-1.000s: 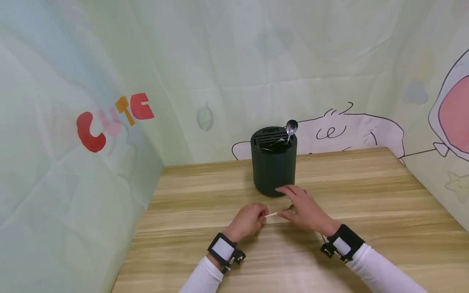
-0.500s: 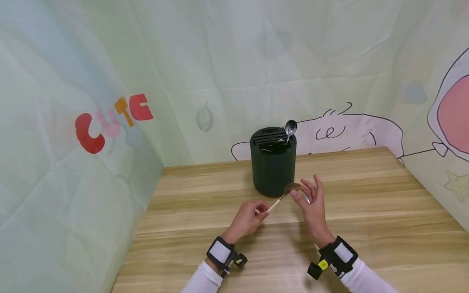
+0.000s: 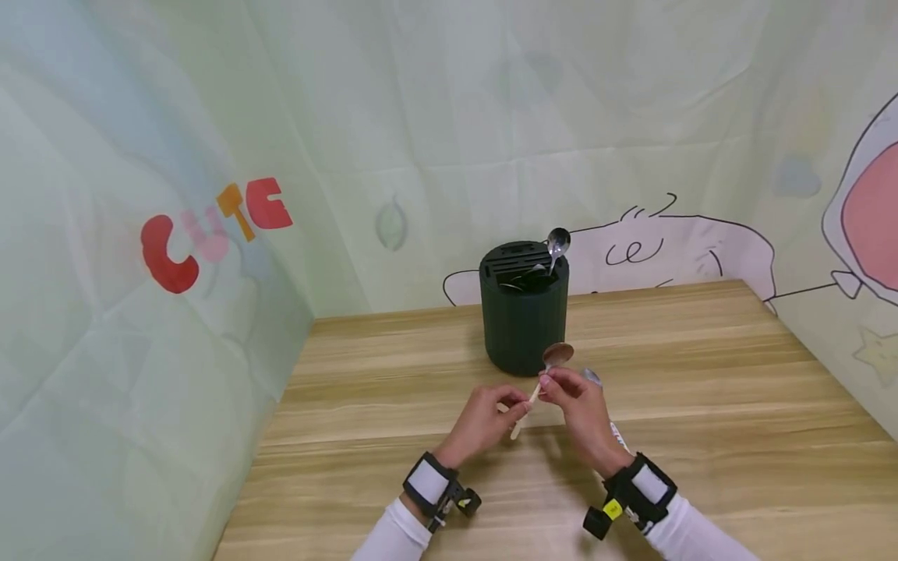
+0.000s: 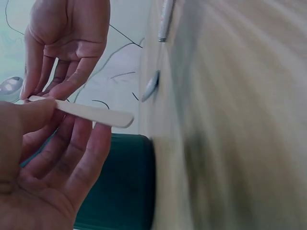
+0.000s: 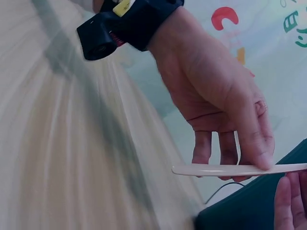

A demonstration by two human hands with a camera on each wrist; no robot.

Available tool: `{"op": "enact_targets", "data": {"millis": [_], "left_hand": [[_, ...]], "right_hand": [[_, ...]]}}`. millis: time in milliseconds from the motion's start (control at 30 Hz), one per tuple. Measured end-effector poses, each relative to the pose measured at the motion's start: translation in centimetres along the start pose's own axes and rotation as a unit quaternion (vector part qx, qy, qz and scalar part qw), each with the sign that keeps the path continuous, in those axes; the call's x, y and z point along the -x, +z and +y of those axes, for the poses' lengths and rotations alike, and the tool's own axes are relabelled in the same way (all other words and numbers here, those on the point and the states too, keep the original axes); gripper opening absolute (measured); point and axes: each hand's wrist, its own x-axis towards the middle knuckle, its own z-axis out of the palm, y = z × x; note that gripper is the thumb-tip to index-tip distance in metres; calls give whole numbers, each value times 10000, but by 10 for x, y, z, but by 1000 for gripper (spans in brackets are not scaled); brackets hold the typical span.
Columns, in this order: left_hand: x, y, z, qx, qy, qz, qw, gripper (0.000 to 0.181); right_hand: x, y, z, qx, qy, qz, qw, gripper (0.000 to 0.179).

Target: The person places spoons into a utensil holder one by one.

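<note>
A spoon with a cream handle and a brownish bowl [image 3: 559, 354] is held slanted above the wooden table [image 3: 393, 483], in front of the dark green cutlery holder [image 3: 525, 331]. My left hand [image 3: 484, 417] pinches its handle [image 4: 96, 114] between thumb and fingers. Higher up, near the bowl, my right hand [image 3: 581, 409] pinches the same spoon. In the right wrist view, the handle's end [image 5: 211, 170] sticks out past the left thumb. A second spoon [image 4: 151, 86] with a patterned handle lies on the table beyond my right hand, partly hidden by it in the head view.
A shiny spoon [image 3: 558, 241] stands up out of the holder's slotted top, among other dark cutlery that is hard to make out. Printed cloth [image 3: 421, 156] hangs behind the table and along its sides.
The spoon has been lifted off the table and turned steeper, bowl away from me. My right hand, which was apart from it half a second ago, now pinches it near the bowl.
</note>
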Motion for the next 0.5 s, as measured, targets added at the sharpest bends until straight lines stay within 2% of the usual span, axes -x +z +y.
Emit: {"op": "enact_targets", "data": {"millis": [100, 300, 500], "left_hand": [[-5, 0, 3, 110, -23, -37, 9999, 17], [-17, -2, 15, 352, -79, 38, 9993, 16], [-32, -7, 28, 387, 235, 396, 9982, 12]], "right_hand": [[-1, -1, -6, 199, -173, -33, 9996, 28], [-8, -7, -18, 788, -484, -139, 9956, 27], [-20, -10, -39, 1007, -967, -326, 9897, 24]]}}
